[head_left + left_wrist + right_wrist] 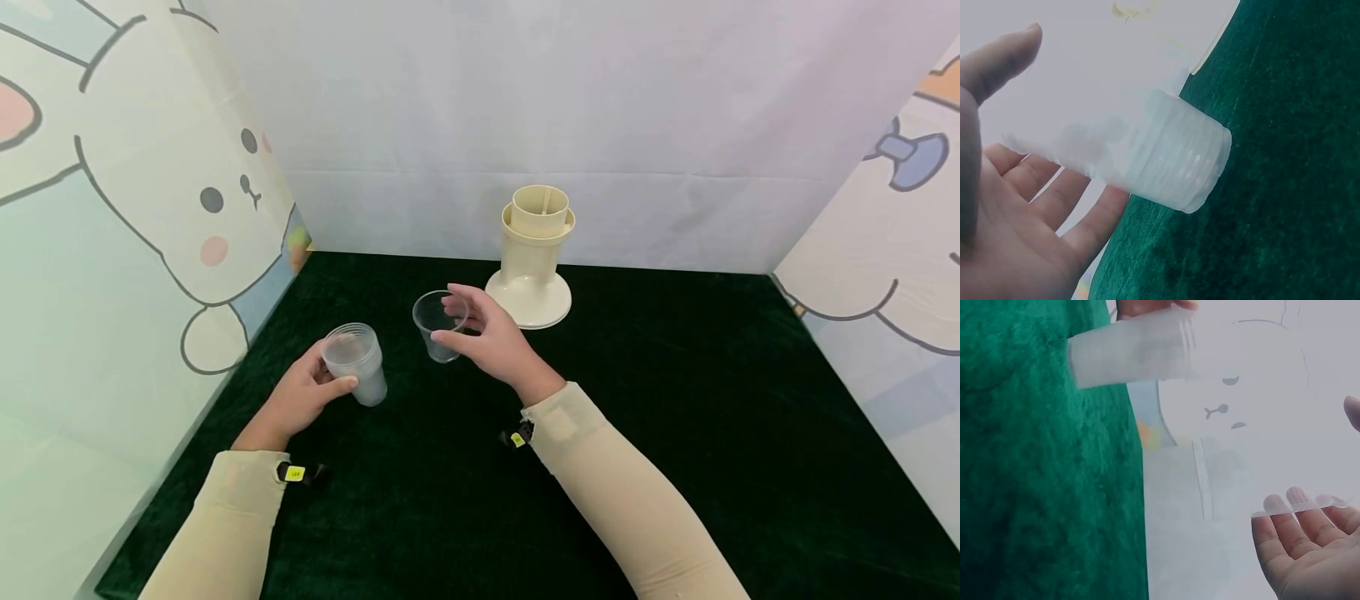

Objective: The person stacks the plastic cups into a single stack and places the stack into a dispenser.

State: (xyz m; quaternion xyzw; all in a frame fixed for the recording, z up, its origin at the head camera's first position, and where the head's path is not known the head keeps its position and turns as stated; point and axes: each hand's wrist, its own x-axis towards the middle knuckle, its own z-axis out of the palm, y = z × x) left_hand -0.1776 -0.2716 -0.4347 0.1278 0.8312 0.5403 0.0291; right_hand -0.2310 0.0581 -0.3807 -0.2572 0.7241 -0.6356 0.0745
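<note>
Over the left part of the table, my left hand [300, 396] holds a stack of nested clear plastic cups [356, 367], thumb on the near side and fingers behind. In the left wrist view, the frosted-looking bottom of the stack points toward the green cloth. My right hand [491, 337] grips one clear plastic cup [441, 346] near its rim, thumb in front and fingers at the far side. That cup is tilted slightly and is apart from the stack. It barely shows against the pale background in the right wrist view, where the fingers [1310, 528] lie behind its wall.
A cream plastic cylinder [528, 262] on a round base, with a narrower tube in its top, stands at the back behind my right hand. Dark green velvety cloth [675, 417] covers the table. White and cartoon-printed sheets [637, 108] enclose its back and sides.
</note>
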